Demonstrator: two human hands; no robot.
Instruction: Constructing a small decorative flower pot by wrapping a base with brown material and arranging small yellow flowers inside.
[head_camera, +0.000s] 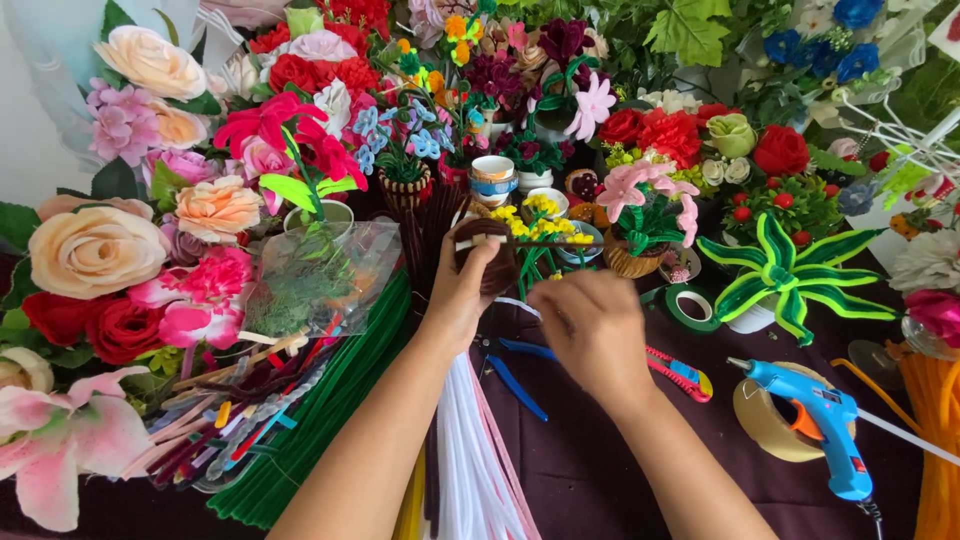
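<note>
Two bare hands work a brown pipe-cleaner coil over a craft table crowded with artificial flowers.

The left hand is closed around the coil of brown pipe cleaner, held upright just above the table's centre; the right hand hovers just beside it, fingers curled inward, and whether it grips anything cannot be told from behind. Blue-handled pliers and a utility knife lie on the dark purple cloth under the wrists. A blue glue gun rests on a roll of tape at right, near a green-and-yellow pipe-cleaner plant. Bundles of green pipe cleaners and white pipe cleaners flank the left forearm, which hides part of them.
</note>
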